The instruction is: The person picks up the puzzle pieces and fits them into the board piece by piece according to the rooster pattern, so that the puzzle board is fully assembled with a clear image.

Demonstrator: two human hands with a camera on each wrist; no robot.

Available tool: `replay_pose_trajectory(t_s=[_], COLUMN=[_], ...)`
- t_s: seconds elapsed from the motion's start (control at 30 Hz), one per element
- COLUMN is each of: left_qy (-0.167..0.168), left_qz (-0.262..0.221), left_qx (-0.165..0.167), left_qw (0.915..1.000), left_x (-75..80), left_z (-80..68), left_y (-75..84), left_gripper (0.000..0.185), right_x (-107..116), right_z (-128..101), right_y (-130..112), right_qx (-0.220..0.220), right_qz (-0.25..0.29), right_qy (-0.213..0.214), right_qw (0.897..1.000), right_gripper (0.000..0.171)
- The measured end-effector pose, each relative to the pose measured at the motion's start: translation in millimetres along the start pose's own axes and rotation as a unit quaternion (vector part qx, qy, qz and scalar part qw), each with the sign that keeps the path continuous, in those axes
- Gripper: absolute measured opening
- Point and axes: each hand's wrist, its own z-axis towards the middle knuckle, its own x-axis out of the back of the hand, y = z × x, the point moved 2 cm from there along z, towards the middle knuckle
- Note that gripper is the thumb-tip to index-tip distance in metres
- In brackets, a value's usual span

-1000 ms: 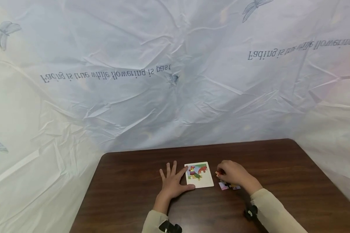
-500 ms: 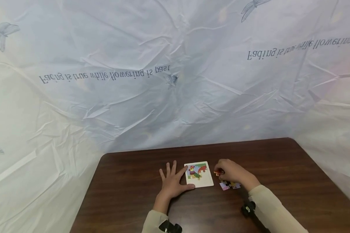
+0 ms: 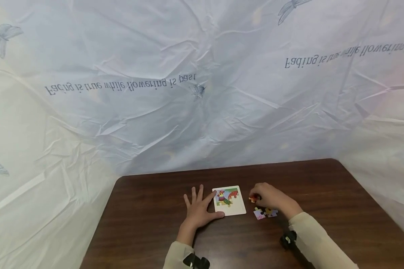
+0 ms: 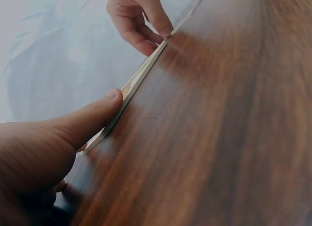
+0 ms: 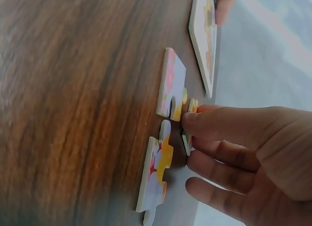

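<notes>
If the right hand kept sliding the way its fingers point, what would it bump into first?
Probably the puzzle board. The right hand, pinching a small puzzle piece, points left toward the board's near edge, with only bare table between. Depth is hard to judge.

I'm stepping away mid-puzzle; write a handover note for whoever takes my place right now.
Left hand: flat on the dark wooden table, thumb and forefinger steadying the white square puzzle board.
Right hand: pinching a small orange-red puzzle piece just right of the board.
Done: the board's upper part is filled.
Left: its lower part is bare; two pastel loose pieces lie by the right wrist.
</notes>
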Motion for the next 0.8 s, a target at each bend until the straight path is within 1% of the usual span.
replay_pose_trajectory(t_s=[0.1,0.23,0.3,0.37,0.5,0.67,0.73,0.8], left_qy=[0.004,0.003,-0.002,-0.006,-0.006,-0.006,-0.012,-0.01], left_qz=[0.0,0.006,0.006,0.006,0.007,0.008,0.007,0.007], left_qx=[-0.002,0.002,0.008,0.011,0.011,0.008,0.01,0.006], left_qw=[1.0,1.0,0.9999,0.9999,0.9999,0.9999,0.9999,0.9999], left_x=[0.6,1.2,1.1,0.8,1.3,1.7,1.4,2.0], left_z=[-0.6,-1.4,-1.9,-1.8,-2.1,-2.6,-2.3,-1.3], left_y=[0.9,2.0,2.2,1.6,1.0,1.0,1.1,1.9], left_gripper=[0.093,0.093,0.093,0.094,0.093,0.092,0.093,0.093], right_x=[1,0,0,-1,-2,-10,-15,-18], right_z=[2,5,7,10,19,31,35,39], right_y=[1,4,4,2,-8,-22,-27,-29], right_qx=[-0.016,-0.029,-0.028,-0.023,0.005,0.025,0.032,0.039], right_qz=[0.003,0.03,0.039,0.043,0.046,0.033,0.026,0.02], right_qy=[-0.007,-0.024,-0.028,-0.024,-0.01,-0.011,-0.013,-0.009], right_qw=[1.0,0.999,0.998,0.998,0.999,0.999,0.999,0.999], right_gripper=[0.019,0.022,0.022,0.021,0.017,0.019,0.021,0.021])
